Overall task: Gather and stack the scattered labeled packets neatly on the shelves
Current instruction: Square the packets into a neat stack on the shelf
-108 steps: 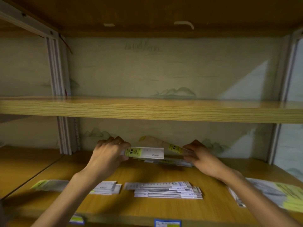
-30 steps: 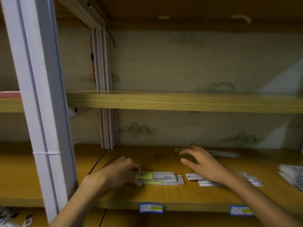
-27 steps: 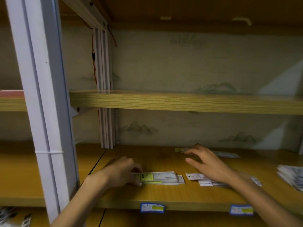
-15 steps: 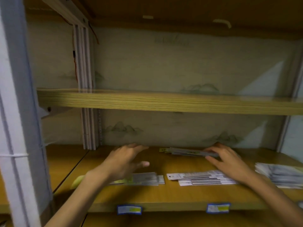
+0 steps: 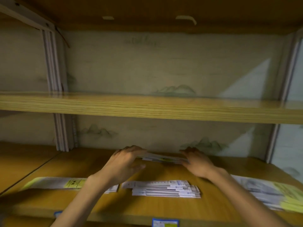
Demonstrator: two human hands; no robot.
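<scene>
- Head view: the left hand (image 5: pixel 124 163) and right hand (image 5: pixel 196 161) each take one end of the rear packets (image 5: pixel 161 158) at the back of the lower shelf (image 5: pixel 164 207), fingers curled over the ends; blur hides the grip's detail.
- Nearer the person than this grip lies the middle stack (image 5: pixel 165 188).
- Under the left forearm lies the left pile (image 5: pixel 65 183).
- Right of the right forearm lies the right pile (image 5: pixel 268 192).

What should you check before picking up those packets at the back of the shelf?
1. Left hand on the back packets: ok, at their left end.
2. Right hand on them: ok, at their right end.
3. Firm grip: cannot tell, blurred.
4. Back packets squared up: not ok, fanned.
5. Middle stack neat: not ok, edges stepped.
6. Bare shelf board between the back packets and the middle stack: ok.
</scene>
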